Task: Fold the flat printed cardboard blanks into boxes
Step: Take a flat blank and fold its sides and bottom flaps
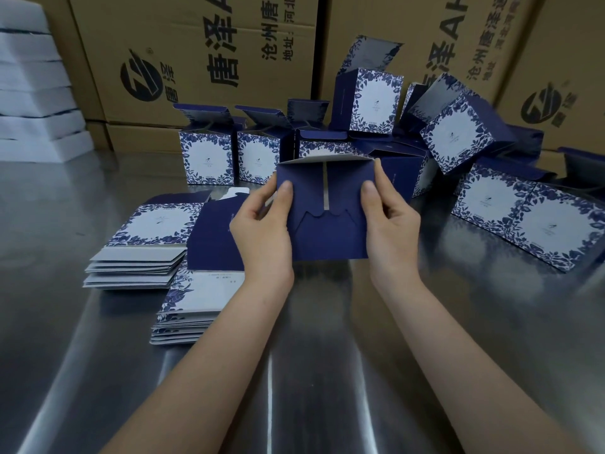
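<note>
You hold the dark blue printed cardboard box (327, 247) between both hands, raised off the brushed steel table (294, 371), with its base turned toward you. This orientation exposes the interlocking base flaps (324, 221) so that you can check their seating.

Your left hand (262, 231) grips the left edge of the box and your right hand (389, 224) grips the right edge. On each hand the fingers curl behind the panel, out of view, and the thumb lies flat on the base. The left thumb (285, 191) and right thumb (368, 191) press near the upper corners, which squares the walls and holds the flaps down.

A pale gap shows between the two upper flaps, midway between your thumbs. Judge the base lock as nearly complete but not fully closed.

The stacks of flat blue-and-white printed cardboard blanks (154, 231) lie just outside your left hand, within easy reach for the next pick. The finished blue-and-white floral boxes (209, 158) stand beyond both hands with lids open, probably parked clear of the working zone. Brown corrugated shipping cartons (196, 60) stand behind them.

Press evenly: uneven thumb force may crease the scalloped tab.
</note>
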